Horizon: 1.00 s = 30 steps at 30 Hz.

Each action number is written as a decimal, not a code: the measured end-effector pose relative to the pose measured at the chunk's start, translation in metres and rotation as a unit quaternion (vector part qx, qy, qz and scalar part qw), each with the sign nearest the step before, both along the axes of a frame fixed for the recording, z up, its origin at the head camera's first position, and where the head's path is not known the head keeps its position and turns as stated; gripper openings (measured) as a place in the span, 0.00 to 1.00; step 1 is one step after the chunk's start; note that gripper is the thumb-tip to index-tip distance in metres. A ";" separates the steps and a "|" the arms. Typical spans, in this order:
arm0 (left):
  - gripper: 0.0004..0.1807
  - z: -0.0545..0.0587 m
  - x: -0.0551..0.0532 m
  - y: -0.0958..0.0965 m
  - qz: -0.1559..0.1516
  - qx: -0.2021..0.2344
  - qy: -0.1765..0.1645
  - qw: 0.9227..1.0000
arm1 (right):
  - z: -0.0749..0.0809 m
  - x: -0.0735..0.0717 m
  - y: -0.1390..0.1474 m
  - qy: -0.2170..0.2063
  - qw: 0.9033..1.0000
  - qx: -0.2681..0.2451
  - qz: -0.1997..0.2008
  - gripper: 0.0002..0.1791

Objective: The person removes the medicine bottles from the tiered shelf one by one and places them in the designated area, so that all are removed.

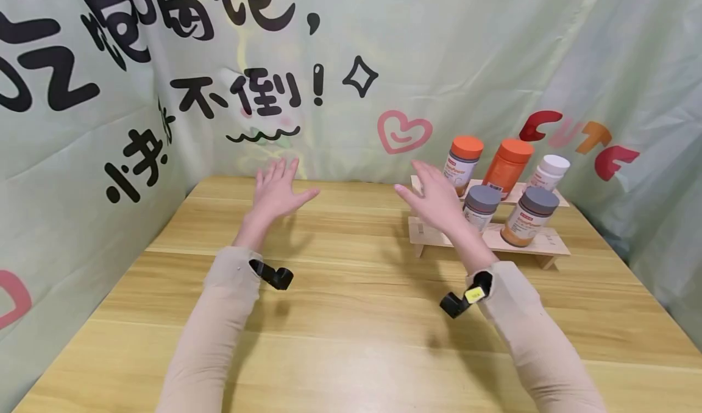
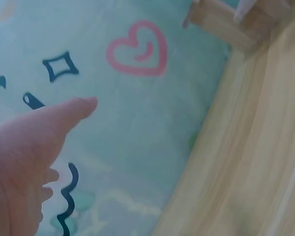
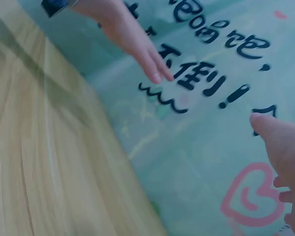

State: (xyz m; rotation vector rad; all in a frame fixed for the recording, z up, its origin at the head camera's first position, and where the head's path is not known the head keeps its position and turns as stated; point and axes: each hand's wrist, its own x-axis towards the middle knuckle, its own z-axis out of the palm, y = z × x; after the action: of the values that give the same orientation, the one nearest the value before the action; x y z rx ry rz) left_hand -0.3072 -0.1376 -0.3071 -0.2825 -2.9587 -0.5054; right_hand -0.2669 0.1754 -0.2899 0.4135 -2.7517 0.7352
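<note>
Over the far left part of the wooden table (image 1: 340, 279), my left hand (image 1: 276, 190) is held up with its fingers spread and nothing in it. My right hand (image 1: 437, 198) hovers at the left end of a two-tier wooden rack (image 1: 425, 233), fingers extended, holding nothing. On the rack's upper tier stand a white bottle with an orange cap (image 1: 460, 164), an orange bottle (image 1: 507, 168) and a small white bottle (image 1: 548, 172). Two grey-capped jars stand on the lower tier, the left jar (image 1: 482, 204) partly behind my right hand and the right jar (image 1: 528, 218) in plain sight.
A pale curtain (image 1: 329, 139) with black lettering and a pink heart hangs behind the table and along its left side. Each wrist wears a black camera, one on the left (image 1: 272, 275) and one on the right (image 1: 463, 297).
</note>
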 end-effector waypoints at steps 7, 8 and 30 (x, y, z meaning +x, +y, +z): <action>0.50 0.004 0.022 0.021 -0.039 0.167 0.010 0.985 | 0.011 0.032 0.036 -0.008 0.987 -0.160 0.012 0.37; 0.50 0.004 0.026 0.026 -0.041 0.199 0.006 0.979 | 0.012 0.036 0.042 -0.008 0.984 -0.176 0.006 0.37; 0.44 -0.036 0.054 0.130 -0.125 0.406 -0.100 0.900 | -0.022 0.102 0.202 -0.003 0.895 -0.442 -0.056 0.31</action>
State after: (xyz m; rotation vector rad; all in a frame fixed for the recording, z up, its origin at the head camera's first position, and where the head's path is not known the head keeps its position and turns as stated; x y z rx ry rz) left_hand -0.2534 -0.0076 -0.3426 -0.5237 -2.5788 -1.8029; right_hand -0.1652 0.3774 -0.3122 0.0425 -2.0916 1.7927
